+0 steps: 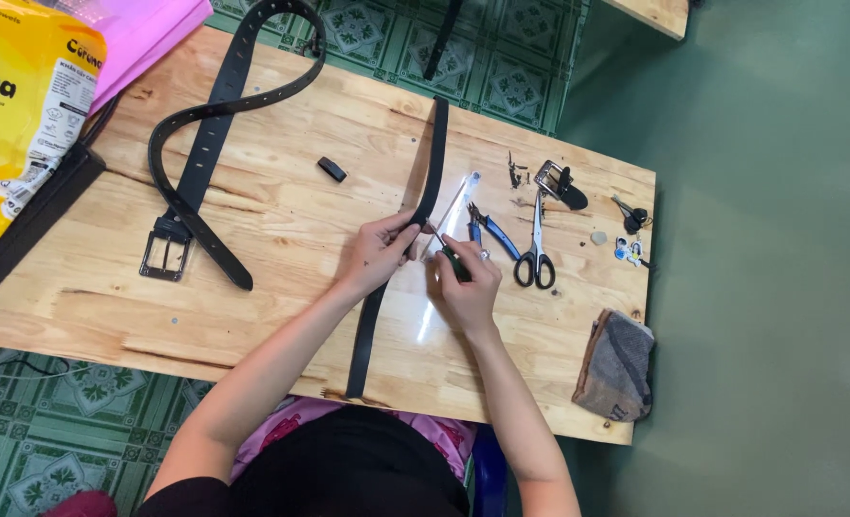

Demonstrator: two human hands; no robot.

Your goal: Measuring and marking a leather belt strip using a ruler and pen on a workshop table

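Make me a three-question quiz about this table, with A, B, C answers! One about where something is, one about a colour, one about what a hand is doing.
1. Where are the scissors?
A. right of the hands
B. on the floor
C. on the yellow bag

2. What colour are the pliers' handles?
A. red
B. blue
C. white

3. What is the left hand doing?
A. lying flat and empty
B. holding the scissors
C. pinching the black strap

Answers: 1 A, they lie beside the right hand. 2 B, blue grips show. 3 C, fingers close on the strap.
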